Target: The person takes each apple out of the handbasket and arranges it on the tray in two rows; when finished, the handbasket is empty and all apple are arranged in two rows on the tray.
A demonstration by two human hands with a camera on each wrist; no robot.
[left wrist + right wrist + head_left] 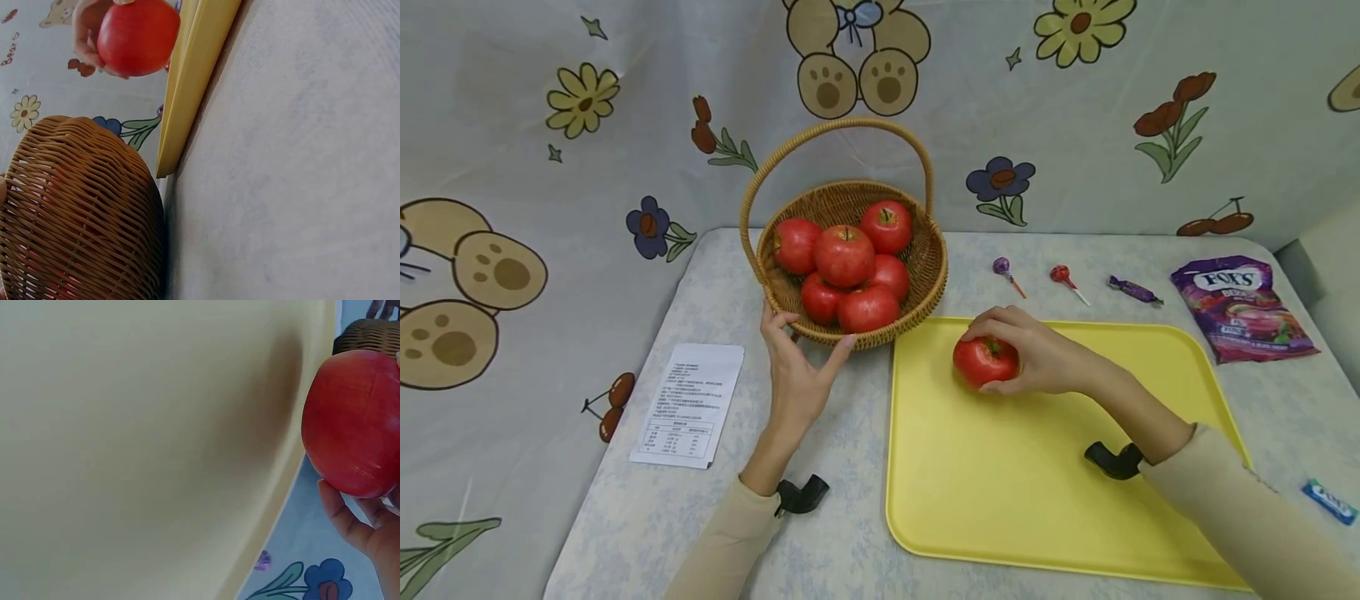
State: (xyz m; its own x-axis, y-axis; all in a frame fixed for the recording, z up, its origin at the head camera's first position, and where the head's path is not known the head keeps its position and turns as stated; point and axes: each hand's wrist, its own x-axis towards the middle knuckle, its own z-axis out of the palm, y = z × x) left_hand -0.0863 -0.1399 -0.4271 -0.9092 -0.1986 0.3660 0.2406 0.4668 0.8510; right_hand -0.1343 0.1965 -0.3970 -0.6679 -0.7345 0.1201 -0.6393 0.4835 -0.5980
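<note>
Right hand (1041,354) gripped a red fruit (985,362) over the yellow tray (1000,483), left-wrist view showing a gap beneath it that head view hid, while left hand (800,385) held a wicker basket (928,292) of heaped fruits (845,256).

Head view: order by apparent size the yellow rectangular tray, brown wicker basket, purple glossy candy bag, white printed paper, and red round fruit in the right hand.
1. Yellow rectangular tray
2. Brown wicker basket
3. Purple candy bag and white printed paper: too alike to rank
4. Held red fruit
</note>
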